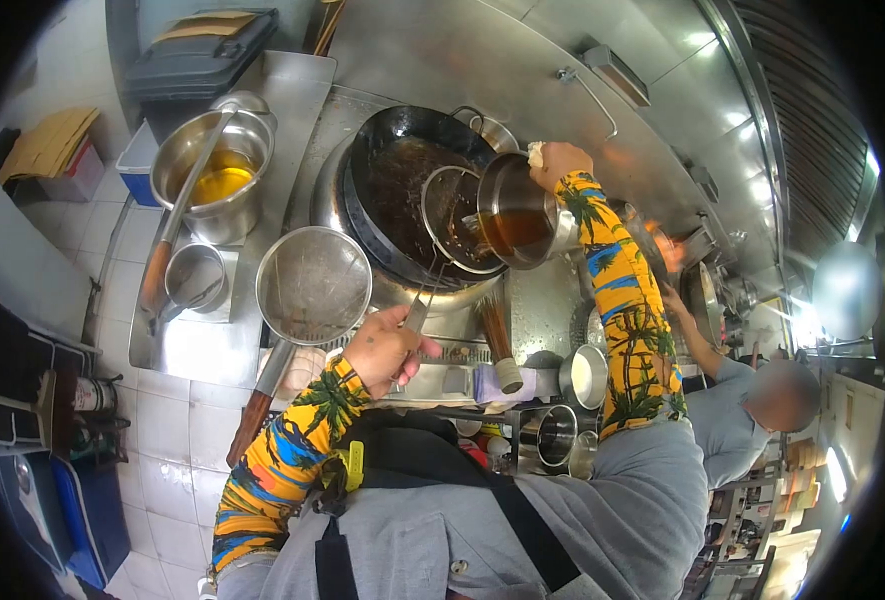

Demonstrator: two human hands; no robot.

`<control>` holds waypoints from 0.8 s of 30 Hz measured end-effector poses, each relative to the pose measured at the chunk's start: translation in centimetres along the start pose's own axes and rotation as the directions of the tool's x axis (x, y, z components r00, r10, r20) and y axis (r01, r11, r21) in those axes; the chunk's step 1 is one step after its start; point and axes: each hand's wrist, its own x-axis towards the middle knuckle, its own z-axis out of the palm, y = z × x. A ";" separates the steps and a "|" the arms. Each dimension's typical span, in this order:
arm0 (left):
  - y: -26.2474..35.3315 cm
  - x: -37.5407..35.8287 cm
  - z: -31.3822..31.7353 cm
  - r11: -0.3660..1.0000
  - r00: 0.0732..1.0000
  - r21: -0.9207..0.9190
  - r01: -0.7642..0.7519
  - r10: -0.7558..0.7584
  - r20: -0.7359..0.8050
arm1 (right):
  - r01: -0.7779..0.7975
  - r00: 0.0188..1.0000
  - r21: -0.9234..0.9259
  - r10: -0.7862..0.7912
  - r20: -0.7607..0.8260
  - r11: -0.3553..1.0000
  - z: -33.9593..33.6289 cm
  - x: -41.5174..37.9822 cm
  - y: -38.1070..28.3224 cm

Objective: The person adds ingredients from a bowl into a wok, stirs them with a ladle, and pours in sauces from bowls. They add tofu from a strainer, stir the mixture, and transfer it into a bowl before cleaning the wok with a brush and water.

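My left hand (pixel 388 350) is closed around the handle of a round strainer (pixel 429 205), which sits over the big dark wok (pixel 375 160). My right hand (pixel 560 165) grips a steel pot (pixel 568 232) by its far side, with a pale cloth bunched in the fingers. The pot is tilted toward the strainer, and the brown oil (pixel 518 232) inside reaches its lip. Dark liquid lies in the wok, and dark bits show in the strainer. A wide mesh skimmer (pixel 315 285) with a wooden handle rests left of the wok.
On the left counter stand a steel pot of yellow oil (pixel 225 180) with a ladle across it and a small metal cup (pixel 197 277). A wooden-handled brush (pixel 499 345) leans near the front edge. Flames (pixel 671 250) burn at right, beside a co-worker (pixel 733 400).
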 end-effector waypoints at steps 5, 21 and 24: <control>-0.6 0.0 0.8 1.000 0.999 0.025 -0.016 0.017 -0.042 | 0.062 0.997 0.015 -0.062 0.038 0.998 -0.6 -0.7 -0.3; -3.2 0.5 5.6 0.998 0.986 0.020 -0.063 0.065 -0.151 | -0.068 0.966 0.416 0.164 -0.202 0.907 10.0 -6.6 17.9; -3.6 0.8 6.3 0.996 0.977 0.035 -0.080 0.085 -0.195 | -0.192 0.933 0.485 0.313 -0.180 0.853 17.6 -10.2 22.6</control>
